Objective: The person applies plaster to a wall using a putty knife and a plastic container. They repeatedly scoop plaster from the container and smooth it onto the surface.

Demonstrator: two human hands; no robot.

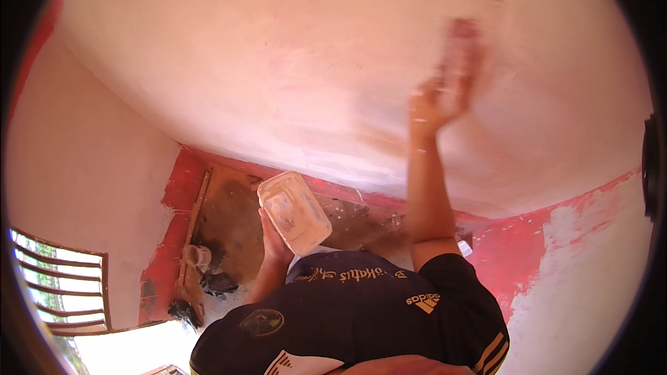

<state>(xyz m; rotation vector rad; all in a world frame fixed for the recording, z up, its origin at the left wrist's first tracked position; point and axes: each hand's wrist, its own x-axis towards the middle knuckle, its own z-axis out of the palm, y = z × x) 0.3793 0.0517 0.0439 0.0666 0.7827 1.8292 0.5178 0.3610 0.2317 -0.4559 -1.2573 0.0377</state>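
Note:
My left hand (275,237) holds a rectangular plastic tub (313,237) in front of my body, with its fingers wrapped around the left side. Pale smears coat the tub, and its open side faces up. Raised to the upper right, my right hand (432,105) is against or close to the pale wall (292,42). Motion smears it, and white spots dot its wrist. A reddish, flat-looking thing (462,45) is in its grip at the wall; the blur hides what kind it is.
A red band (507,257) with pale patches runs low along the walls. On the stained floor (233,201) at lower left are a clear container (198,257) and a crumpled dark bag (219,282). A barred window (62,285) is at far left.

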